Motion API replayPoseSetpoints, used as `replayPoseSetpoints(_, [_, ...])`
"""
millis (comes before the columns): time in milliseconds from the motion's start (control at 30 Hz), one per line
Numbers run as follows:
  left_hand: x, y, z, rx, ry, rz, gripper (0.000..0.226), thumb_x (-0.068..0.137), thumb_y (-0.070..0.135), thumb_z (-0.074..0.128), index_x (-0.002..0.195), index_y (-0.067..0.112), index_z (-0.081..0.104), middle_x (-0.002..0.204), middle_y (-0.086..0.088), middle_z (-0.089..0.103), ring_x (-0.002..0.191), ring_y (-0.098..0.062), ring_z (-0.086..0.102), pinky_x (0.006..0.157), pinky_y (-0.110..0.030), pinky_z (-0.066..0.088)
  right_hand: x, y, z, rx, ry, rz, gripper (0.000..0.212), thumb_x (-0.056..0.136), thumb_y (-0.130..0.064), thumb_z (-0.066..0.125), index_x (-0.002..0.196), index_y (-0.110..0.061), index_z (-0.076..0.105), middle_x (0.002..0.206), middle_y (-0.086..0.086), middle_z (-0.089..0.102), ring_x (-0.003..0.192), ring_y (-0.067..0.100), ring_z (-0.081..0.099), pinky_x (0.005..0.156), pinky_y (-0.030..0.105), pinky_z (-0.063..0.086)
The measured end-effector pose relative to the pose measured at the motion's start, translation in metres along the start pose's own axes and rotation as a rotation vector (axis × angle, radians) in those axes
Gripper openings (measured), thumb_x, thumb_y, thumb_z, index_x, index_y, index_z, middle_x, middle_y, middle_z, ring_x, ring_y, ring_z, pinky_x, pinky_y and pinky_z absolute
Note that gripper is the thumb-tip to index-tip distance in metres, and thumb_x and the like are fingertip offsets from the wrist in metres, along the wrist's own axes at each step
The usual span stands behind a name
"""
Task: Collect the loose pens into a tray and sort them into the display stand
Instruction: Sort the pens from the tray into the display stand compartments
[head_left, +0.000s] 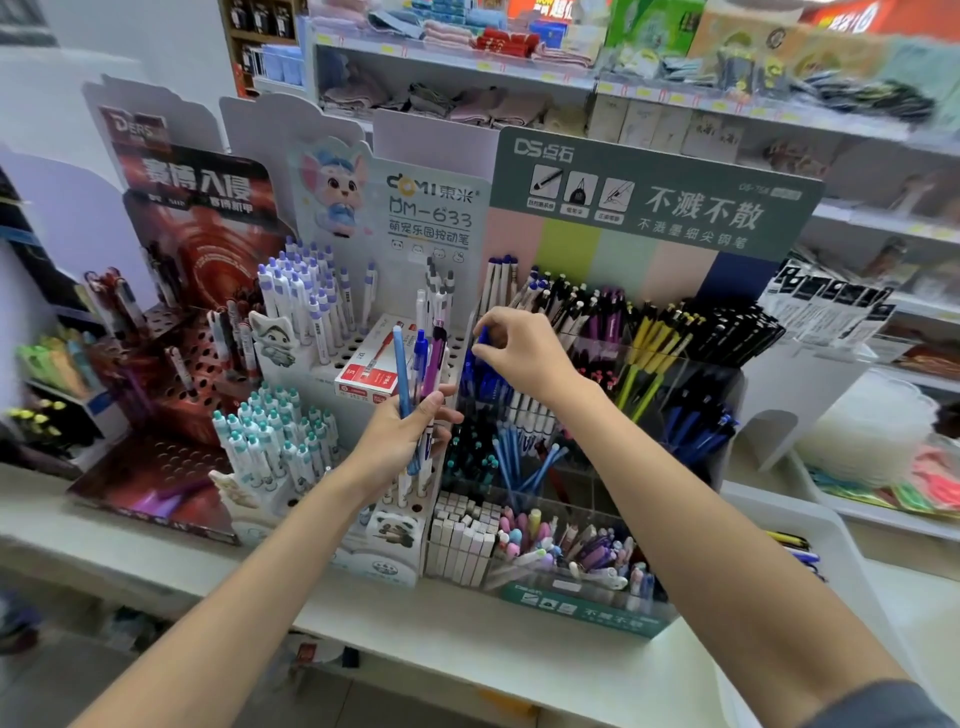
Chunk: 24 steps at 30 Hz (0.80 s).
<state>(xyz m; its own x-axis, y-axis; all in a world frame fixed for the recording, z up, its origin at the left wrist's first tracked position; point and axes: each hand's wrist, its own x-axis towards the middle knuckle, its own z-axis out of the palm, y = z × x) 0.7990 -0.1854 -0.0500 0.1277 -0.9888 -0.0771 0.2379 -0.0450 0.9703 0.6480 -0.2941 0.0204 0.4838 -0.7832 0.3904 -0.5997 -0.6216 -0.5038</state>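
My left hand (402, 441) grips a bunch of loose pens (421, 364), light blue, dark blue and purple, held upright in front of the white holed stand (332, 358). To its right, my right hand (519, 348) pinches a dark blue pen (482, 338) over the compartment of dark blue pens (485, 384) in the green tiered display stand (587, 608). That stand holds rows of black, yellow, purple, blue and pastel pens in clear compartments. A white tray (831, 525) with a few pens sits at the right edge of the counter.
A red holed pen stand (171, 364) stands at the left. A red and white box (371, 371) lies on the white stand. White boxed items (462, 540) fill the front left compartment. Shelves of goods run behind and to the right.
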Motion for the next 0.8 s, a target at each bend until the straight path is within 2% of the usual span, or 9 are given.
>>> replayPoseSetpoints(100, [0.002, 0.002, 0.001, 0.001, -0.003, 0.000, 0.025, 0.101, 0.023, 0.052, 0.119, 0.013, 0.066, 0.087, -0.005, 0.074, 0.068, -0.011, 0.064, 0.069, -0.027, 0.058, -0.002, 0.002, 0.000, -0.051, -0.105, 0.041, 0.014, 0.088, -0.016, 0.071, 0.100, -0.010, 0.070, 0.087, 0.000, 0.066, 0.082, 0.017, 0.063, 0.080, 0.034, 0.055])
replayPoseSetpoints(200, [0.000, 0.006, -0.001, -0.042, 0.001, 0.009, 0.024, 0.102, 0.018, 0.049, 0.116, 0.010, 0.066, 0.087, -0.008, 0.072, 0.063, -0.008, 0.065, 0.063, -0.021, 0.057, -0.007, 0.008, -0.002, -0.038, -0.079, 0.031, 0.014, 0.090, -0.020, 0.069, 0.100, -0.011, 0.073, 0.086, -0.001, 0.067, 0.083, 0.014, 0.059, 0.076, 0.027, 0.050])
replayPoseSetpoints(300, [0.001, 0.006, -0.003, -0.060, 0.015, 0.015, 0.023, 0.103, 0.015, 0.048, 0.116, 0.008, 0.066, 0.088, -0.009, 0.070, 0.062, -0.006, 0.066, 0.062, -0.019, 0.057, -0.012, 0.011, 0.008, -0.109, -0.061, 0.002, 0.012, 0.091, -0.021, 0.068, 0.097, -0.013, 0.075, 0.085, 0.000, 0.068, 0.093, 0.017, 0.050, 0.082, 0.033, 0.044])
replayPoseSetpoints(400, [0.002, 0.005, -0.004, -0.029, 0.015, 0.014, 0.022, 0.102, 0.018, 0.049, 0.114, 0.011, 0.067, 0.086, -0.007, 0.071, 0.062, -0.007, 0.065, 0.064, -0.020, 0.058, -0.014, 0.014, 0.020, -0.213, -0.022, -0.051, 0.020, 0.089, -0.023, 0.070, 0.107, -0.014, 0.075, 0.099, 0.003, 0.067, 0.102, 0.023, 0.049, 0.092, 0.039, 0.040])
replayPoseSetpoints(500, [0.003, 0.005, -0.004, -0.028, 0.007, 0.014, 0.021, 0.101, 0.020, 0.050, 0.113, 0.014, 0.067, 0.083, -0.003, 0.072, 0.062, -0.007, 0.065, 0.064, -0.020, 0.058, -0.019, 0.016, 0.017, -0.054, 0.099, -0.032, 0.042, 0.088, -0.019, 0.070, 0.129, -0.015, 0.062, 0.095, -0.005, 0.071, 0.098, 0.016, 0.051, 0.097, 0.034, 0.039])
replayPoseSetpoints(600, [0.005, 0.005, -0.003, 0.027, -0.001, 0.018, 0.021, 0.101, 0.023, 0.051, 0.114, 0.017, 0.067, 0.083, -0.001, 0.074, 0.065, -0.008, 0.066, 0.065, -0.023, 0.058, -0.021, 0.019, 0.015, -0.051, 0.071, -0.023, 0.034, 0.090, -0.012, 0.066, 0.124, -0.015, 0.065, 0.091, -0.006, 0.074, 0.098, 0.015, 0.055, 0.101, 0.040, 0.040])
replayPoseSetpoints(700, [0.007, 0.006, 0.001, 0.068, -0.016, 0.023, 0.024, 0.100, 0.028, 0.052, 0.115, 0.018, 0.068, 0.088, -0.003, 0.075, 0.069, -0.010, 0.066, 0.064, -0.025, 0.056, -0.023, 0.022, 0.011, -0.071, 0.049, -0.014, 0.028, 0.091, -0.011, 0.065, 0.119, -0.014, 0.068, 0.093, -0.004, 0.075, 0.099, 0.017, 0.056, 0.097, 0.044, 0.044])
replayPoseSetpoints(800, [0.007, 0.010, 0.003, 0.106, -0.057, 0.039, 0.029, 0.097, 0.035, 0.053, 0.117, 0.020, 0.068, 0.090, -0.003, 0.075, 0.070, -0.010, 0.064, 0.063, -0.025, 0.053, -0.030, 0.016, 0.001, 0.086, 0.158, 0.009, 0.029, 0.092, -0.011, 0.064, 0.120, -0.015, 0.068, 0.099, -0.003, 0.072, 0.096, 0.012, 0.061, 0.093, 0.036, 0.050])
